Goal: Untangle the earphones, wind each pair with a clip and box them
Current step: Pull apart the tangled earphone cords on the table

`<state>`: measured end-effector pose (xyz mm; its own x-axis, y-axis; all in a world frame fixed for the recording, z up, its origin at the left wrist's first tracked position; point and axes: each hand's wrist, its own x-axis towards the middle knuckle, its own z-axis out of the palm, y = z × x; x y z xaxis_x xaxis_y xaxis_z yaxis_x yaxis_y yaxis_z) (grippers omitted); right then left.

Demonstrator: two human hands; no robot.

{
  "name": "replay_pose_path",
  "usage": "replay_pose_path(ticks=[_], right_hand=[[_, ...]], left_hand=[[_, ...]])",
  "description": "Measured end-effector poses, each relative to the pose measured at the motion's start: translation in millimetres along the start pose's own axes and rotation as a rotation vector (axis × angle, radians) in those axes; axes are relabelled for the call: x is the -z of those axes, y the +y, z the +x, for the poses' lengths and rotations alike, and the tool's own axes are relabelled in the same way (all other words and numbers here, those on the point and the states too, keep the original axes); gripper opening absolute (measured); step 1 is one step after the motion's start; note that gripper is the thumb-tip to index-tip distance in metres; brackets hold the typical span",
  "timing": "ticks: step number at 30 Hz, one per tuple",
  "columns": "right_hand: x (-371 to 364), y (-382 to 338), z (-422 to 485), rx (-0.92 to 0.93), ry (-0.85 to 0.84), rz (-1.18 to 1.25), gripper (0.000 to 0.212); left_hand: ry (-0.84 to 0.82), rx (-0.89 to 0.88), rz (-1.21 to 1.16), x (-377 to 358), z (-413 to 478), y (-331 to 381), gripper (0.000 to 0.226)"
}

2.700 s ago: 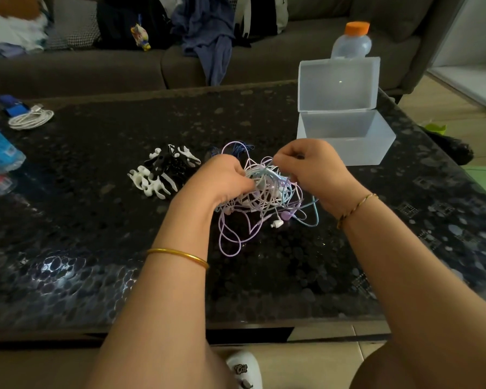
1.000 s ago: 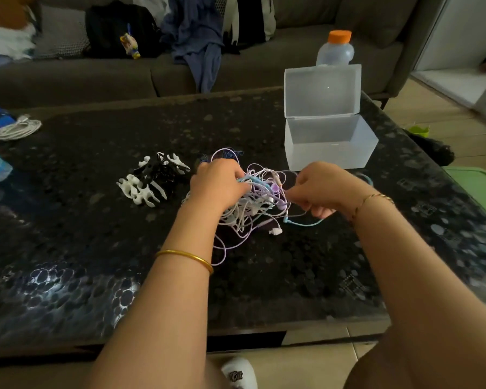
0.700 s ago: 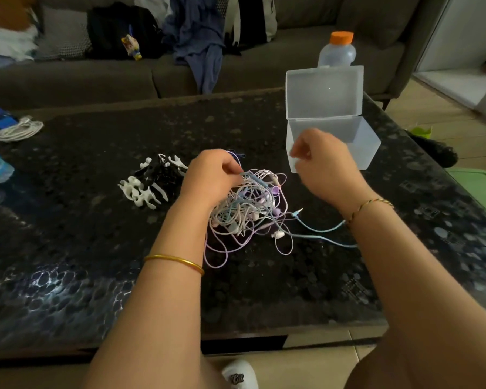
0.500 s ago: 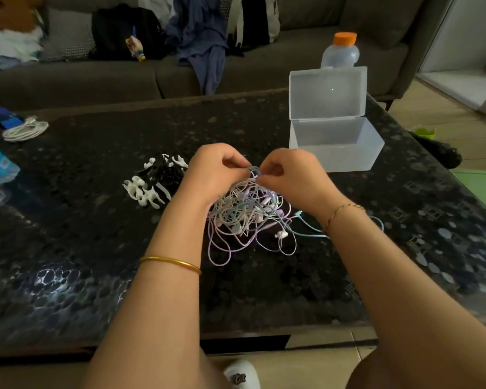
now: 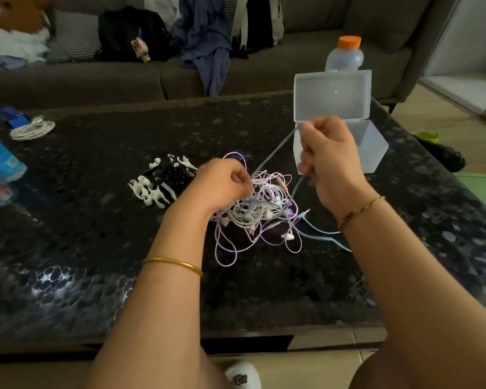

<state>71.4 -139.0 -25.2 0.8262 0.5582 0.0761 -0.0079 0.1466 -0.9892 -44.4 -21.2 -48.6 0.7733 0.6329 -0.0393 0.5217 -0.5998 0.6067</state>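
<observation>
Since half a second back our right hand [image 5: 330, 158] has risen off the tangle [image 5: 264, 209], drawing a blue cord [image 5: 275, 151] taut. That cord slants from the tangle's top up and rightward into our right fist, which is curled round it. Its loose tail lies on the table [image 5: 96, 248] right of the tangle. Our left hand [image 5: 222, 186] pinches strands at the tangle's upper left, pinning it. We judge the pull should follow the cord's line, away from the left hand. Left of the tangle lie the clips [image 5: 163, 181], and beyond it to the right stands the open box [image 5: 373, 147].
</observation>
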Motion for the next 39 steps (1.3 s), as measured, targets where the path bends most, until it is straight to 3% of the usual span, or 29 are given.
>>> replay_pose_path(ticks=[4, 6, 8, 10, 13, 16, 20, 25, 32, 37, 39], right_hand=[[14, 3, 15, -0.005, 0.275, -0.008, 0.015], [25, 7, 19, -0.006, 0.273, -0.378, 0.003], [33, 12, 17, -0.045, 0.135, -0.861, 0.02], [30, 13, 9, 0.007, -0.016, -1.172, 0.037], [16, 13, 1, 0.281, -0.202, -1.217, 0.053], [4, 22, 1, 0.383, -0.398, -1.131, 0.035], [4, 26, 4, 0.426, -0.347, -1.219, 0.018], [11, 11, 2, 0.356, -0.29, -0.959, 0.019], [7, 0, -6, -0.037, -0.173, -0.049, 0.022], [7, 5, -3, -0.227, -0.089, 0.229, 0.02], [8, 8, -1, -0.296, -0.069, 0.284, 0.019]], left_hand=[[0.022, 0.021, 0.083, -2, 1, -7, 0.013], [0.056, 0.009, 0.088, -2, 2, -8, 0.017], [0.071, -0.031, 0.061, 0, 2, -6, 0.021], [0.071, -0.08, 0.058, 1, 1, -3, 0.023], [0.055, -0.131, 0.068, 1, 1, 4, 0.02], [0.054, -0.154, 0.068, 1, 0, 9, 0.011], [0.036, -0.149, 0.014, 1, -2, 10, 0.012], [-0.034, -0.044, 0.085, -1, -1, 0, 0.007], [-0.025, -0.006, 0.178, -2, 1, 0, 0.009], [0.008, 0.004, 0.132, -4, 1, 1, 0.004], [0.031, 0.022, 0.118, -3, 2, -2, 0.013]])
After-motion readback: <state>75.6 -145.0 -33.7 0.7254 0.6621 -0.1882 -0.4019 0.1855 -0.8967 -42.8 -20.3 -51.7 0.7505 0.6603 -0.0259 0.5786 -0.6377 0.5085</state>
